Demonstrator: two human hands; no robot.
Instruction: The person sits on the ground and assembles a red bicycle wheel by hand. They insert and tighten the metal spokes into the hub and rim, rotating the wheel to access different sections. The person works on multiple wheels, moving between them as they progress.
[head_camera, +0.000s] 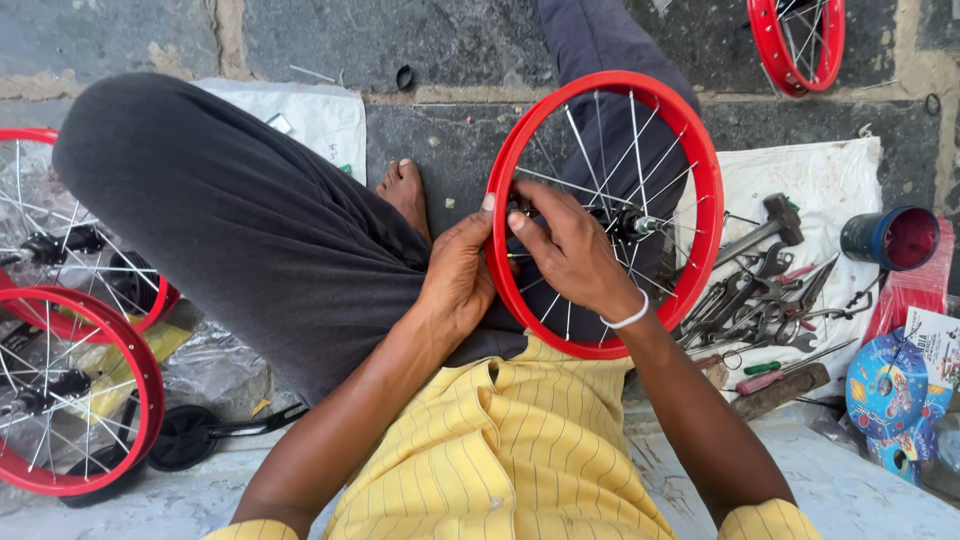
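Fingers (522, 222) of the right hand (570, 250) pinched together on a small part at the spokes just inside the rim, thumb and index closed on it; part too small to name. Left hand (458, 275) wrapped around the outer left edge of the red bicycle wheel (700, 160), thumb (487, 205) pressed on the rim, fingers clamped. Wheel stands tilted on the person's lap, hub axle (638, 224) right of the right hand. White wristband (630, 316) on right wrist. Dark trousers (230, 210), yellow striped shirt (500, 450), bare foot (405, 190) on stone floor. Pile of wrenches and pliers (755, 300) plus hammer (770, 225) on white cloth (830, 170) to the right, blue-rimmed cup (890, 238) beside them. More red wheels (60, 390) far left.
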